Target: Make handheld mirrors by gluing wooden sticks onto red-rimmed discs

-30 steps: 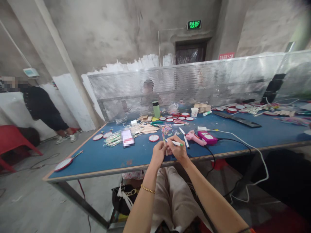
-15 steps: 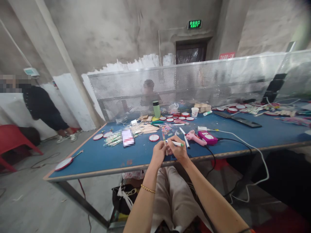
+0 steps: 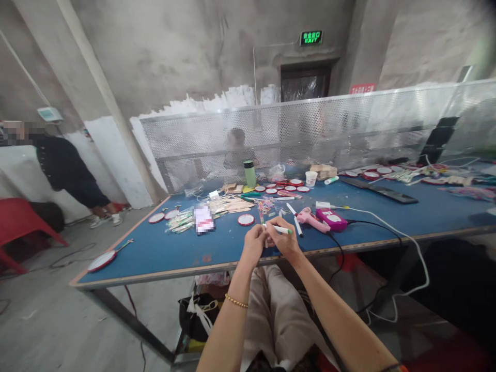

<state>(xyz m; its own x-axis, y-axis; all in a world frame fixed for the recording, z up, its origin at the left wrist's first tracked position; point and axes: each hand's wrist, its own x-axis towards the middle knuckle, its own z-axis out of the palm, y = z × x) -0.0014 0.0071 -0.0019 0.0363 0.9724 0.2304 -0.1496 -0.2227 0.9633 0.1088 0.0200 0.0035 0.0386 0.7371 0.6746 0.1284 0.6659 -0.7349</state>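
Note:
My left hand point(image 3: 254, 242) is closed around a thin wooden craft stick point(image 3: 261, 219), which shows coloring along its upper part. In my right hand point(image 3: 285, 241) is a white marker with a green end point(image 3: 282, 229), its tip side against the stick. Both hands meet near the table's front edge, and fingers hide the lower stick. Left of them lies a small round disc with a red rim point(image 3: 246, 220). More white markers point(image 3: 298, 226) rest right of my hands, beside a pink hot glue gun point(image 3: 313, 221). Colorful thin pieces point(image 3: 267, 206) are scattered just beyond.
Wooden sticks point(image 3: 234, 205) and a blurred white card point(image 3: 204, 219) lie on the blue table point(image 3: 163, 253). A green bottle point(image 3: 249, 174), a paper cup point(image 3: 310, 179) and a purple box point(image 3: 331, 219) with cables stand farther off. A perforated metal screen point(image 3: 186, 139) borders the back.
My right hand and the marker have shifted very slightly along the stick. My left hand keeps its hold, and the things on the table stay as they were.

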